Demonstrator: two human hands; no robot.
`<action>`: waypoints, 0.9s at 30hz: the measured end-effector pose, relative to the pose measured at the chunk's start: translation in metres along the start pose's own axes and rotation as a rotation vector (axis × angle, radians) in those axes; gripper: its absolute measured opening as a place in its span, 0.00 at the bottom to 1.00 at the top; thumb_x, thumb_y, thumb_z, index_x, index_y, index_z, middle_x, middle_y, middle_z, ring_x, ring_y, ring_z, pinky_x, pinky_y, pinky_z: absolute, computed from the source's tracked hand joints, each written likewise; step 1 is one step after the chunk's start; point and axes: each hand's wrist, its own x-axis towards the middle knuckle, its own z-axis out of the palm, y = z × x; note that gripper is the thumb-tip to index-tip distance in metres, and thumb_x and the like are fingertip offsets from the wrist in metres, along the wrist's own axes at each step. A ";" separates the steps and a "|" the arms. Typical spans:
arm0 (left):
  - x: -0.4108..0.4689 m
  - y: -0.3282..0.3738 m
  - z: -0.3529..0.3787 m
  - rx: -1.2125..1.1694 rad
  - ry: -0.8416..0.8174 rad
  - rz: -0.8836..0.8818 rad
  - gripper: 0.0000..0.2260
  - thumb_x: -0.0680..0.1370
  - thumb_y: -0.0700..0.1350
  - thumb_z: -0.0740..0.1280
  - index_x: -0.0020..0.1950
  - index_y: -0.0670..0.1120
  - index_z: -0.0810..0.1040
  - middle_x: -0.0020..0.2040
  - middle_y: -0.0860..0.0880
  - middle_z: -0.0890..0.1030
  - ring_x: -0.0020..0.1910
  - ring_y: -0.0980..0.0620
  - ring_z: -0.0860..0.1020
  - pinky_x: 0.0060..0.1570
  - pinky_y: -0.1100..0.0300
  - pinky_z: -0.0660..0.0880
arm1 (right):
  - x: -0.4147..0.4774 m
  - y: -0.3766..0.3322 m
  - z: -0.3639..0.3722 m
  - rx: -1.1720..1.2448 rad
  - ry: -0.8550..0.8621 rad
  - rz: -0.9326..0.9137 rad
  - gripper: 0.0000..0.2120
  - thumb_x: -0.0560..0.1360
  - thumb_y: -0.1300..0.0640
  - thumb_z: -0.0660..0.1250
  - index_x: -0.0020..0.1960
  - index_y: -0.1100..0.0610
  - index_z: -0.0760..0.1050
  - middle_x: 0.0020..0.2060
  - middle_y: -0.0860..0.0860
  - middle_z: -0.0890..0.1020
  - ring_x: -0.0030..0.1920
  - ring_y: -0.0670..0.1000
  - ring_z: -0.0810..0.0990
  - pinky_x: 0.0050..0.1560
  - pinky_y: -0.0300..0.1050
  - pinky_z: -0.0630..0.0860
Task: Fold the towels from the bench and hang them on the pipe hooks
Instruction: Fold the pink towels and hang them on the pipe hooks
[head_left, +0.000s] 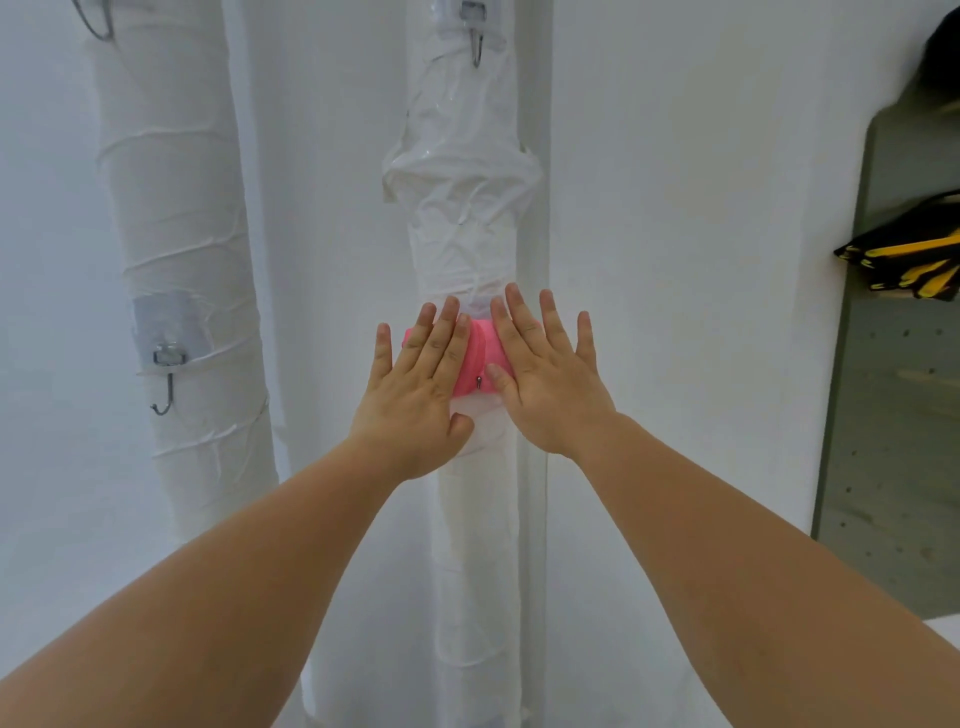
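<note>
two hands are pressing flat on a pink towel (480, 347), fingers straight and spread: left hand (415, 387) on its left part, right hand (543, 382) on its right. the towel is hanging from a hook (478, 383) on the front of the middle wrapped pipe (465, 234).

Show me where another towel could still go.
Free: the hook on the left pipe, bare wall beside it, and the upper hook on the right pipe. Crowded: lower down, the left hand and right hand press on the pink towel.
</note>
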 end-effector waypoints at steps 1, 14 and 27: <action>-0.001 0.000 -0.001 0.008 0.011 -0.005 0.43 0.76 0.54 0.59 0.81 0.47 0.32 0.81 0.50 0.31 0.80 0.49 0.32 0.77 0.37 0.37 | -0.002 -0.001 -0.001 -0.012 0.013 -0.004 0.31 0.84 0.40 0.41 0.80 0.46 0.30 0.80 0.43 0.31 0.80 0.53 0.30 0.78 0.65 0.35; -0.047 -0.035 -0.018 -0.173 0.109 -0.096 0.44 0.73 0.56 0.59 0.83 0.48 0.41 0.84 0.48 0.41 0.82 0.47 0.40 0.78 0.38 0.40 | -0.032 -0.064 0.006 -0.016 0.264 0.106 0.31 0.84 0.42 0.50 0.83 0.49 0.44 0.83 0.50 0.44 0.82 0.55 0.39 0.78 0.66 0.40; -0.221 -0.176 0.001 -0.361 -0.220 0.277 0.41 0.78 0.60 0.57 0.82 0.49 0.36 0.82 0.47 0.33 0.81 0.45 0.33 0.78 0.41 0.35 | -0.119 -0.291 0.067 -0.331 -0.003 0.489 0.30 0.83 0.40 0.49 0.82 0.49 0.49 0.83 0.52 0.46 0.82 0.55 0.40 0.79 0.65 0.43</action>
